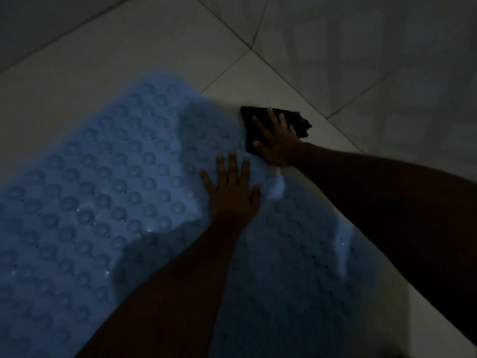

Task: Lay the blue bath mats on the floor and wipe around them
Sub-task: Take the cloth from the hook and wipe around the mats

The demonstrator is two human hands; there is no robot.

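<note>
- Two hands are at work in this dim view: the left hand [232, 187] lies flat on the blue mat [108, 197], fingers spread and gripping nothing, while the right hand [277, 142] presses a dark cloth [299, 122] against the tiled floor [258, 86], its fingers also splayed open over the cloth rather than curled around it.
- One mat can be counted for certain. It lies on the floor, its bumpy side showing, and runs from the lower left toward the cloth. A flatter blue stretch [296, 254] nearer the person, beside the bumpy part, may be a second mat or a fold of the same one; the light is too poor to say.
- One cloth is in view, touching the mat's far edge, just beyond the left hand.
- My reading is that laying is done, at least for this mat, and the wiping step is in hand.
- Next, the cloth likely needs to be swept along the mat's edge on the bare tiles, with the left hand keeping the mat pinned so it does not slide or lift.
- A small pale patch [276, 187] sits on the mat between the two hands; what it is cannot be told.
</note>
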